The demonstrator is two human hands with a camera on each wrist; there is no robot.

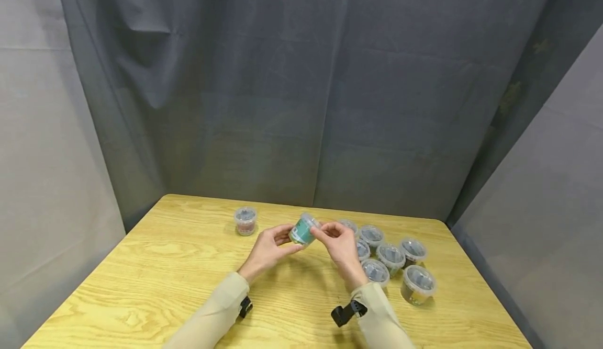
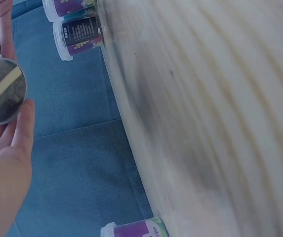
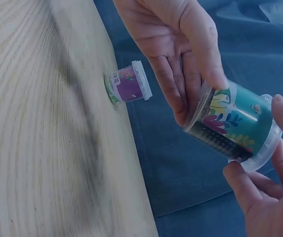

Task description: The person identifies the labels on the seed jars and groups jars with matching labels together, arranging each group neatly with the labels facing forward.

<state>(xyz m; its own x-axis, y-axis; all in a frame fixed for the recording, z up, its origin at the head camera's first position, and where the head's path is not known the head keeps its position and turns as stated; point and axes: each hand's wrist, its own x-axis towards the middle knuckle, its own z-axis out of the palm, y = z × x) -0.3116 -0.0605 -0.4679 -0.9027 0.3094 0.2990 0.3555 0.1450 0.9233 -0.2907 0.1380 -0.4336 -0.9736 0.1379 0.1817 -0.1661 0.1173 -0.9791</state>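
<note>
Above the table's middle, both hands hold a small lidded plastic tub [image 1: 303, 231] with a teal flower-print label, tilted on its side. My left hand [image 1: 266, 249] grips it near the base, thumb on one side and fingers on the other. At the lid end, my right hand [image 1: 340, 244] pinches the rim between thumb and fingertips. The right wrist view shows the teal tub [image 3: 235, 123] with its white lid toward the right hand [image 3: 274, 197]. In the left wrist view, the tub's dark round base [image 2: 5, 91] with a pale stripe faces the camera.
A purple-labelled tub [image 1: 246, 221] stands alone at the back left of the wooden table [image 1: 165, 276]. Several lidded tubs cluster on the right, among them one near the front [image 1: 418, 285] and one behind it [image 1: 413, 251]. Dark curtain [image 1: 245, 103] hangs behind the table.
</note>
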